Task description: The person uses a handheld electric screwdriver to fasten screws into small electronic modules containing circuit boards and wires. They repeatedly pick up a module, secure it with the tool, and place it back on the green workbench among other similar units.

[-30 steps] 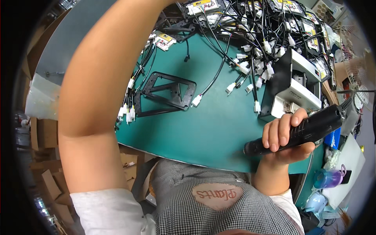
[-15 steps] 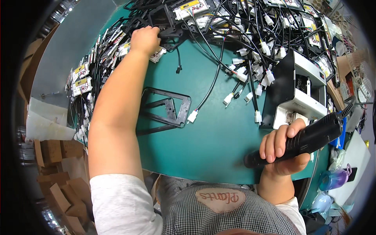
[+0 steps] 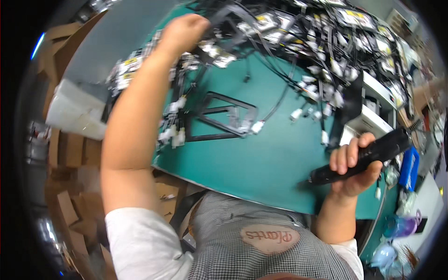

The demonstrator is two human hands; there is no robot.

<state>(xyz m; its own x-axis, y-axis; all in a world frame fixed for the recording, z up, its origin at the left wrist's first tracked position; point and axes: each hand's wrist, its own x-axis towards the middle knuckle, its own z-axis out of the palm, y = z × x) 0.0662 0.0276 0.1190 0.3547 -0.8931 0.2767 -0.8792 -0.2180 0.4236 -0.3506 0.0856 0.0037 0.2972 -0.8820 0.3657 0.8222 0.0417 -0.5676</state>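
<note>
In my right hand [image 3: 352,163] a black electric screwdriver [image 3: 373,156] is gripped, its narrow end pointing left over the green tabletop. My left hand [image 3: 184,32] is stretched to the far left, beside a pile of black plastic frames [image 3: 231,18] and small circuit boards [image 3: 217,53]. Its fingers look curled, but motion blur hides what is in them, if anything. Between the hands, a flat black rectangular frame [image 3: 252,116] lies on the table, with other black bars inside and beside it. A white connector [image 3: 257,127] on a black cable rests against its right corner.
Cabled boards with white plugs [image 3: 322,84] heap along the far side and left. A white and black metal device [image 3: 368,112] stands at right. Cardboard boxes [image 3: 77,154] sit lower left, off the table [image 3: 275,163]. A purple-blue bottle [image 3: 401,225] is at far right.
The view has swung, so the tabletop things appear farther right. My left hand has shifted a little left along the pile. My right hand still holds the electric screwdriver.
</note>
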